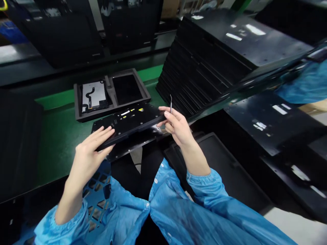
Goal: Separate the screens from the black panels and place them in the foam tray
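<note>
A flat black panel (130,121) with small yellow and white labels is held above the table's near edge, over a second black plate (133,143). My left hand (90,149) grips its near left corner, fingers lying on top. My right hand (176,125) holds the panel's right end and also pinches thin metal tweezers (170,102) that point upward.
A dark foam tray (112,93) with a silver part and a black screen lies on the green belt (56,132) behind. A tall stack of black plates (204,64) stands to the right. More black trays (270,122) sit at the right. A blue crate (98,197) is below.
</note>
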`<move>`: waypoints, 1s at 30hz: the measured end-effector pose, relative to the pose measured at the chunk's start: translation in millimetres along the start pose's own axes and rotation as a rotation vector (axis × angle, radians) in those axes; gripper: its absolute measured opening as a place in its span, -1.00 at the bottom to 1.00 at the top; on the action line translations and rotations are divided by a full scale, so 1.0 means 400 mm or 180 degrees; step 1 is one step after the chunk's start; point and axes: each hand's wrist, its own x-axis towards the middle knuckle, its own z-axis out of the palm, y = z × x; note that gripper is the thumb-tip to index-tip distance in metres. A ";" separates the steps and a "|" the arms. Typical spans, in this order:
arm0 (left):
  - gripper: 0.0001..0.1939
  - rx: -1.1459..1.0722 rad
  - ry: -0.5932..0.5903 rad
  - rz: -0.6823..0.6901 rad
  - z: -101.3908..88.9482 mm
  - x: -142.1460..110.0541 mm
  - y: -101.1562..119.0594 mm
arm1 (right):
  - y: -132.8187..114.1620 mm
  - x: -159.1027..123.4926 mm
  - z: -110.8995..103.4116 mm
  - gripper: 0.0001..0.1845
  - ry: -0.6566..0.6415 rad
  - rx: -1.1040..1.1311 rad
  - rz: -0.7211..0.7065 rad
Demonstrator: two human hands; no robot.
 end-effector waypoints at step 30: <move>-0.15 -0.1263 0.1300 -0.2460 0.351 -0.250 -0.038 | 0.292 -0.025 -0.101 -0.34 0.0485 -0.1378 -0.0002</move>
